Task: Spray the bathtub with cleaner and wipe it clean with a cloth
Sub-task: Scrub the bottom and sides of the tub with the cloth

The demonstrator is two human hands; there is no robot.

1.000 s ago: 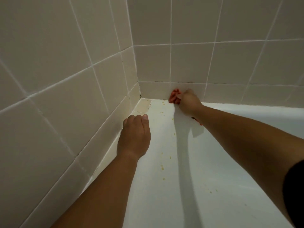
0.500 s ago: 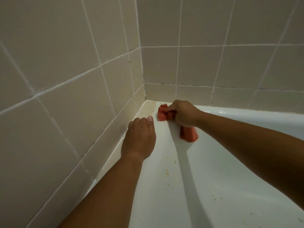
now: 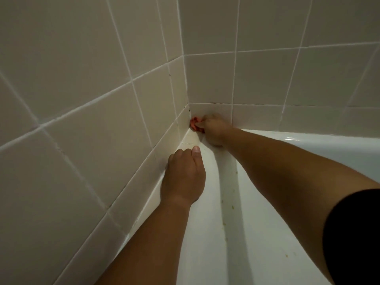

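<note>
Bathtub (image 3: 205, 254) update: our right hand (image 3: 213, 128) has the red cloth (image 3: 193, 122) bunched tight in its fingers, jammed right into the corner (image 3: 188, 112) where the two tiled walls (image 3: 92, 120) meet. Our left hand (image 3: 183, 177) sits just short of that corner on the tub ledge (image 3: 191, 138), fingers curled, holding nothing we can see. Our worry: the yellowish specks (image 3: 233, 206) further out from the corner get missed, and a wet ledge could make that bracing fist slip.

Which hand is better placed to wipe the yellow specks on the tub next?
Right. The right hand grips the red cloth in the tiled corner, just beyond the specks. The left hand holds nothing and rests on the rim by the wall.
</note>
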